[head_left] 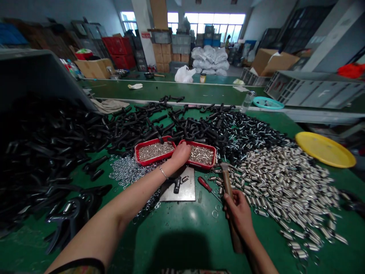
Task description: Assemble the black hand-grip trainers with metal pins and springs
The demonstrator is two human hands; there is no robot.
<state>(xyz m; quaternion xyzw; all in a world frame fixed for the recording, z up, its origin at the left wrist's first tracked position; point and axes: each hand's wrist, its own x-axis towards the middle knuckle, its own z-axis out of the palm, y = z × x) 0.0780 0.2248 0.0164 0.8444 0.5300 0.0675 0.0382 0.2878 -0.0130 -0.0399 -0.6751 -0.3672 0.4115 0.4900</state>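
Here's the left hand point(181, 154), in at the near end of the right red tray point(203, 166), fingers bunched at the pins point(202, 155); whether a pin is caught between them, one cannot tell. The right hand point(239, 211) is wrapped round the hammer point(227, 182) by its handle, head pointing away. The step in hand looks like picking from the tray; the next move seems to call for a fine pinch on a single pin, with the hammer kept clear.

On the steel plate point(186, 194), below the trays, lies a black part point(176, 186) with one spring point(185, 179) beside it. Now the containers: the left red tray point(155, 160) carries a bed of tiny metal bits point(155, 151), the right one short pins. Further off, a teal dish point(269, 107) holds something dark, too small to name.
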